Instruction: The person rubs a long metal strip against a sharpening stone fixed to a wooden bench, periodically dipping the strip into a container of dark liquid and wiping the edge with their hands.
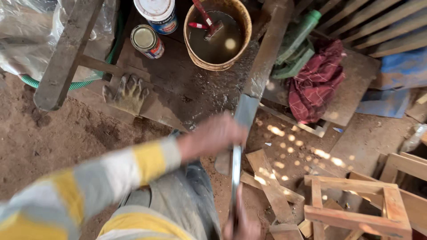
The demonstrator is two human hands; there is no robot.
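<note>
The left hand (213, 135) is in the centre of the frame, blurred, and it lies over the upper part of a long flat metal blade (238, 155). Its fingers seem to press on the blade or wrap it, but the blur does not let me tell how tightly they are closed. The right hand (242, 224) is at the bottom edge, a little right of centre, with its fingers clenched around the lower end of the same blade — so the blade is held at 2 places, which keeps it steady along its length. The upper end of the blade rests against a long dark wooden beam (267, 49) that runs to the top of the frame; this support probably takes the weight while the hands guide it.

Above, near the top centre, stands a bucket (242, 42) of murky water with a brush (209, 22) inside, close enough to reach. To its left are 2 tins: a small can (147, 41) and a larger white-lidded can (156, 13). A worn glove (126, 93) lies on the wet dark bench (178, 80), unused. A green hose (84, 82) curves at the upper left under a grey plank (66, 53).

On the right lie a red checked cloth (316, 84) and a green bottle (298, 31). At the lower right — near the blade's path — wood offcuts (271, 186) and a small wooden frame (356, 209) crowd the earth floor (66, 133).
</note>
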